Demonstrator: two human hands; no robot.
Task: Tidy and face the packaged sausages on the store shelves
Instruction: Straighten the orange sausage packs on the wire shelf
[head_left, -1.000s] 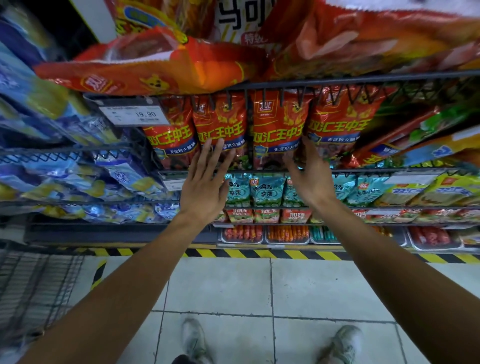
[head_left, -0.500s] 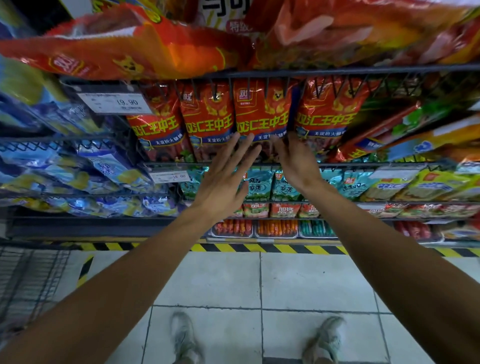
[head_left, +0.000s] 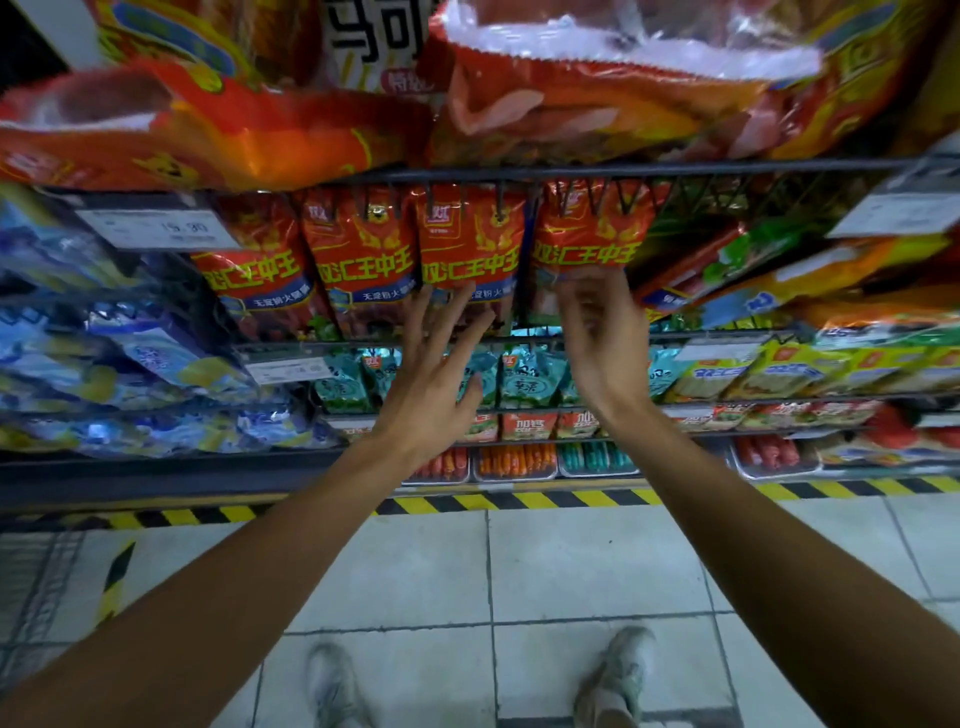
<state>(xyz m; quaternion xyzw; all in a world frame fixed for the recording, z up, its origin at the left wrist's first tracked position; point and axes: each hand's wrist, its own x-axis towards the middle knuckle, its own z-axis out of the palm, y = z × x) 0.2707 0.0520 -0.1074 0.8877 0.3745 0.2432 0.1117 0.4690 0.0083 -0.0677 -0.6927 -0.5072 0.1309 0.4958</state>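
**So, both hands at the red sausage packs**

Left hand, fingers spread wide, fingertips touching the third red pack at the wire shelf's front edge. Right hand is blurry, fingers curled on the fourth pack's bottom.

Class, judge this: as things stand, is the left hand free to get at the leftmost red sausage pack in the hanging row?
Probably yes. The left hand is open and holds nothing, and nothing stands before the leftmost red pack; it need only shift leftward along the row.
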